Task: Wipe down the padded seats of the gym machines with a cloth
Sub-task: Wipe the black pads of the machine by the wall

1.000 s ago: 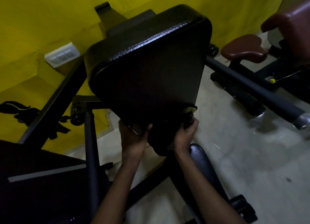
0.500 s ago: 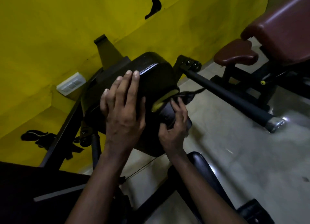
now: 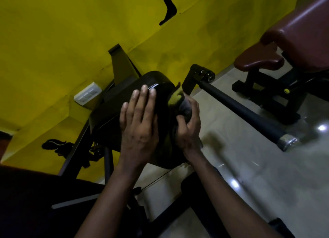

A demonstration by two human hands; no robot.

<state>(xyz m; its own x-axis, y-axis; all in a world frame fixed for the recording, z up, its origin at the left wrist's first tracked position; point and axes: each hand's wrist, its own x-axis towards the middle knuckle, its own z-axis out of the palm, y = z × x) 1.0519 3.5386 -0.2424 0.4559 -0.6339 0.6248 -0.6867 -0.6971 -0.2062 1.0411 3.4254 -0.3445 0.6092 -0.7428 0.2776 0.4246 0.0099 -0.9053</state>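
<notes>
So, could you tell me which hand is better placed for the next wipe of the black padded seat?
The right. The right hand grips the bunched grey and yellow-green cloth against the right edge of the black padded seat; the left hand lies flat on the seat, holding nothing, likely steadying it.

L hand (image 3: 140, 123) lies flat on the black pad (image 3: 108, 120), fingers straight, tips near the pad's top edge. R hand (image 3: 188, 129) grips a bunched cloth (image 3: 178, 99), grey w/ a yellow-green edge, pressed against the pad's right side. 1 black bar (image 3: 240, 109) w/ a chrome end runs off to the right over the pale glossy floor (image 3: 267, 175). A maroon seat (image 3: 258, 59) on another machine sits upper right. Behind: yellow wall (image 3: 71, 32) & a white switch plate (image 3: 87, 93).
</notes>
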